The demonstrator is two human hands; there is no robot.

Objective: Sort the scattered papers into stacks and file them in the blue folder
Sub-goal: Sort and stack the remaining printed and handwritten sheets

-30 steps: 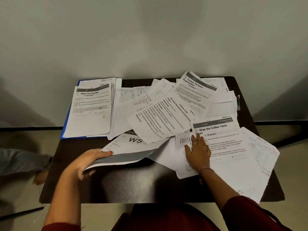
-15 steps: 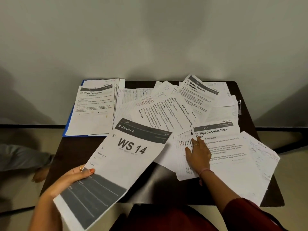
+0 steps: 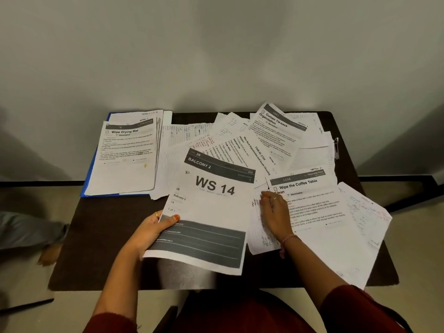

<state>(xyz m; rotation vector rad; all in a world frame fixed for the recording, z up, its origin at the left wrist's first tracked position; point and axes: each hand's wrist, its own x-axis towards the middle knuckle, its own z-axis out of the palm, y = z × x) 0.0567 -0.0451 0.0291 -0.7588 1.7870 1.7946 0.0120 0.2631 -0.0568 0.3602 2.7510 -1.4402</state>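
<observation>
The left hand (image 3: 153, 230) drew the WS 14 sheet (image 3: 211, 207) from under the scattered papers (image 3: 240, 150), turned it face up and raised it.

The blue plastic folder (image 3: 87, 186) at the left of the frame shows only a thin edge; a neat stack of printed white sheets (image 3: 125, 162) covers the rest. The left hand's (image 3: 153, 230) fingers, all but the thumb, are tucked behind the large white "WS 14" sheet (image 3: 211, 207), which also hides part of the dark bench (image 3: 103, 236). Small print on the scattered white papers (image 3: 240, 145) is too blurred to read. Both forearms run off the bottom edge. At far left a blurred foot (image 3: 49, 255) is partly cut off.
</observation>
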